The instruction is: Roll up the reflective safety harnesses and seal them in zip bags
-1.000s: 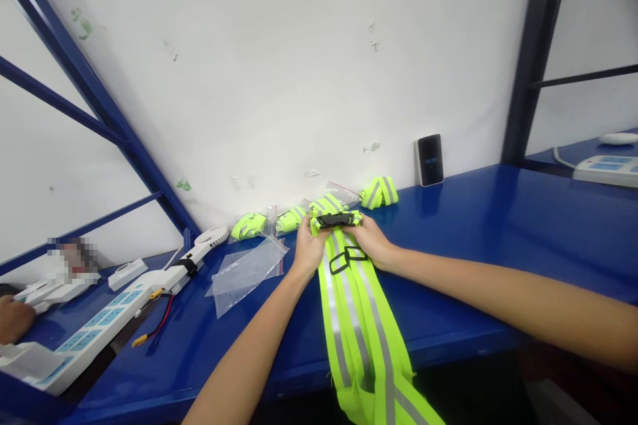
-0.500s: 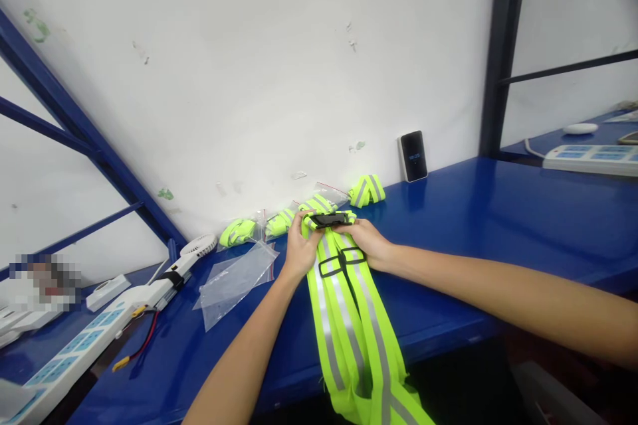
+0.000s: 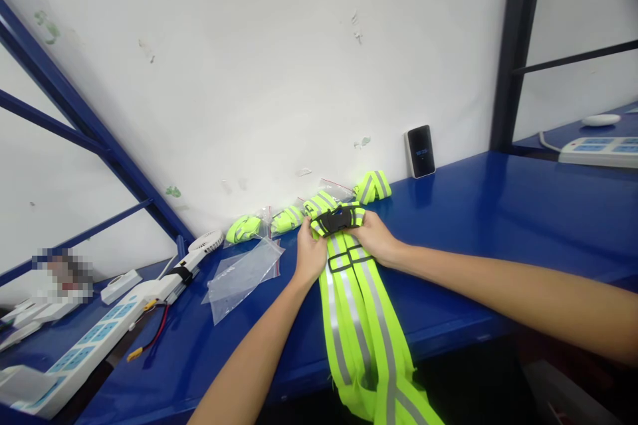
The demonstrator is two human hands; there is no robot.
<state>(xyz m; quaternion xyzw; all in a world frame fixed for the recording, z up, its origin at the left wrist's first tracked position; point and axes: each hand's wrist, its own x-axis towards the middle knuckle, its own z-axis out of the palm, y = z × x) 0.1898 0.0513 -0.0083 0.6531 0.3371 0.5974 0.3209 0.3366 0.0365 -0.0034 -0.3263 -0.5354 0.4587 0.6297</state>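
Observation:
A neon-yellow reflective safety vest with grey reflective stripes hangs in long folded bands over the table's front edge. Both hands hold its gathered top end, where a black plastic buckle lies. My left hand grips the near-left side of the fold, and my right hand presses the right side. Black strap loops lie on the bands just below my hands. Several rolled yellow vests sit behind them, one nearest the right, partly in clear bags.
A flattened clear plastic bag lies left of my hands on the blue table. Farther left are a white power strip, a small white fan and loose wires. A black device stands against the white wall.
The black strap loops have drawn in closer to my hands and lie flatter on the bands. The buckle now sits more fully in view on top of the fold.

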